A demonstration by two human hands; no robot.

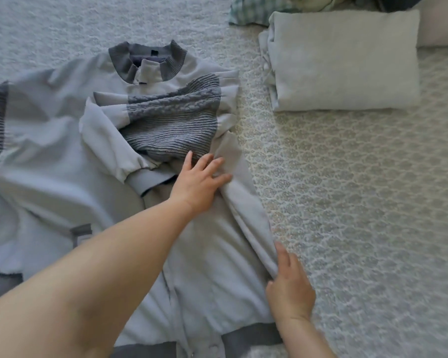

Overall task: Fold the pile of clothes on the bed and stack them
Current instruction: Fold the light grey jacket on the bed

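One jacket mid-fold: my left hand presses flat, fingers straight; my right hand pinches its three-o'clock edge. Next, I judge, that edge folds toward nine o'clock.

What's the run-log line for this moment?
left hand: flat on jacket | right hand: grips jacket's side edge | folded stack: beside jacket

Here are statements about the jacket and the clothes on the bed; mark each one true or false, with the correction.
1. The jacket lies spread on the bed. True.
2. One sleeve is folded across its chest. True.
3. The right hand rests on the collar. False: it is at the jacket's right edge, lower down.
4. The folded clothes lie left of the jacket. False: to its right.
5. The left hand lies flat on the jacket. True.
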